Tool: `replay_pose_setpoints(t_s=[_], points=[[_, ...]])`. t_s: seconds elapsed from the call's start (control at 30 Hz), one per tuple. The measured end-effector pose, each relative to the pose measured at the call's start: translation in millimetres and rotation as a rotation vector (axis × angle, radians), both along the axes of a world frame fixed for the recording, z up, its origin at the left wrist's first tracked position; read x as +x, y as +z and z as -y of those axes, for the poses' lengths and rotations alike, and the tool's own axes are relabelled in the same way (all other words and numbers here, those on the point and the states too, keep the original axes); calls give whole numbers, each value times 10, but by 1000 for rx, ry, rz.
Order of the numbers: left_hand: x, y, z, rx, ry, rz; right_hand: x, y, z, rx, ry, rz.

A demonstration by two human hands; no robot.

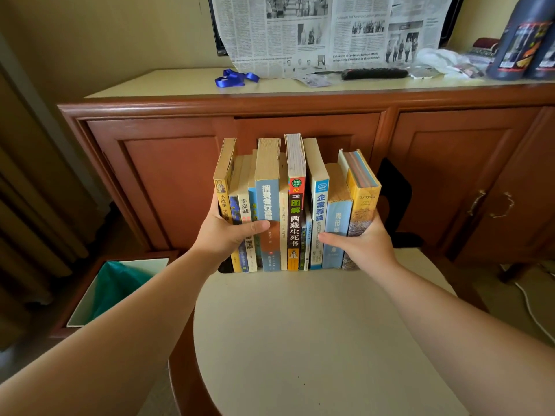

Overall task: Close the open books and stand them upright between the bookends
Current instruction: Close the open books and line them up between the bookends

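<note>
I've got the row of upright paperback books (288, 211) at the far edge of the round cream-topped bench (315, 340), squeezed end to end: left hand (223, 232) curled round the leftmost books with thumb across the spines, right hand (362, 240) gripping the yellow "Troyka" book (365, 205) at the right end. Risk, I reckon: the black metal bookend (396, 202) stands apart from that last leaning book, so easing the squeeze could tip the row right. Open bin with green liner (120, 283) sits below left; brown wooden cabinet (300, 124) close behind limits push-back.
</note>
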State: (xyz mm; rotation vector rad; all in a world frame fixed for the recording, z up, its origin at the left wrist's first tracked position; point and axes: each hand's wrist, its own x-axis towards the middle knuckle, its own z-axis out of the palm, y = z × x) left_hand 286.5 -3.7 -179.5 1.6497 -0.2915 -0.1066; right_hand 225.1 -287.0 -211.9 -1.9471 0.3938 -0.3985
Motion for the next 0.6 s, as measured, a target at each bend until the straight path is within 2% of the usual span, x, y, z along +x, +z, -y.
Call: replay_pose_setpoints(t_s=[0.2,0.47,0.6], points=[[-135,-18,-27,44,36,-27,-95,112,44,-114,16,-97],[-563,-17,-56,215,84,23,-270,287,-64,-130,6,-216],[-852,-7,-77,306,93,34,-464,280,-61,-145,70,-250]])
